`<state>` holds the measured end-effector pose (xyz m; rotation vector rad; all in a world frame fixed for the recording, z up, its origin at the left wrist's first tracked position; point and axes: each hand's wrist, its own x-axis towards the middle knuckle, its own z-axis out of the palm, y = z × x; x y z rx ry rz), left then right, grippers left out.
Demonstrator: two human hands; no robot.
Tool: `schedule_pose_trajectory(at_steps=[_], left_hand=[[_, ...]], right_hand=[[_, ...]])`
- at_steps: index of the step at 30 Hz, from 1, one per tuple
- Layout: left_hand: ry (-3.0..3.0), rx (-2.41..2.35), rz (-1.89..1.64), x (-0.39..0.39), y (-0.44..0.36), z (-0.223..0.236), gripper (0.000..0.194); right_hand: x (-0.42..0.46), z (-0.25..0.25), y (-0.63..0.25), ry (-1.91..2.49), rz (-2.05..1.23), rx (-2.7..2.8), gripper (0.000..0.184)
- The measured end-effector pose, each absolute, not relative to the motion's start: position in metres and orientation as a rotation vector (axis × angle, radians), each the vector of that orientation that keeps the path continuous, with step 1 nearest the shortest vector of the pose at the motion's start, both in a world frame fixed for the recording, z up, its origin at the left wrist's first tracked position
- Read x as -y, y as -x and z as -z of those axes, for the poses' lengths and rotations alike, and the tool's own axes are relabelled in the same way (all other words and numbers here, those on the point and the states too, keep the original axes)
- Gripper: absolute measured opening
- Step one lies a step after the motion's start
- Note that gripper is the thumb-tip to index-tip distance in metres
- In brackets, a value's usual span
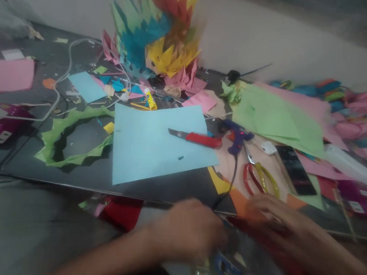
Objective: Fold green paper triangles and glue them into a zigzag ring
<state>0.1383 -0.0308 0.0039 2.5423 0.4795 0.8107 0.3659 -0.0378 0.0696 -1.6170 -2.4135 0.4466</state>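
My left hand (190, 227) hovers low at the near edge of the dark table (20, 156), smeared by motion, fingers curled toward a blurred shiny object below it. My right hand (275, 209) lies to its right, fingers stretched over orange and red paper scraps, also blurred. A light blue paper sheet (158, 142) lies just beyond both hands with a red-handled utility knife (198, 138) on it. Scissors with red and yellow handles (260, 177) sit just above my right hand.
A tall stack of spiky coloured paper (158, 40) stands at the back. A purple glue gun (237, 138), a black phone (295, 169), a glue stick (150, 99), a green zigzag paper ring (71, 137), green and pink sheets (274, 118) and a white cable (64, 72) crowd the table.
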Motion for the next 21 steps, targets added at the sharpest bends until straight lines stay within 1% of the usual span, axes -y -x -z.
schedule_pose_trajectory(at_steps=[1,2,3,5,8,12,14,21], left_hand=[[-2.492,-0.755,-0.841,0.019,-0.124,-0.006,0.021],[-2.449,-0.994,-0.883,0.008,-0.111,-0.007,0.020],[-2.431,-1.171,-0.895,0.000,-0.099,-0.006,0.020],[-2.460,-1.364,-0.841,-0.011,-0.084,-0.001,0.021],[-2.513,-1.420,-0.684,-0.012,-0.077,0.008,0.023],[-2.494,-1.456,-0.668,-0.009,-0.080,0.010,0.023],[-2.480,-1.457,-0.674,-0.009,-0.081,0.009,0.023],[-2.446,-1.447,-0.658,-0.014,-0.081,0.007,0.023]], right_hand=[[0.025,-0.070,-0.357,1.616,-0.591,2.428,0.022],[0.012,-0.069,-0.346,1.642,-0.623,2.400,0.022],[-0.003,-0.067,-0.333,1.633,-0.648,2.410,0.021],[-0.032,-0.057,-0.303,1.589,-0.686,2.407,0.018],[-0.068,-0.036,-0.267,1.515,-0.667,2.342,0.014],[-0.089,-0.014,-0.249,1.599,-0.770,2.239,0.025],[-0.091,-0.009,-0.250,1.652,-0.819,2.201,0.027],[-0.099,-0.007,-0.261,1.594,-1.078,2.127,0.018]])
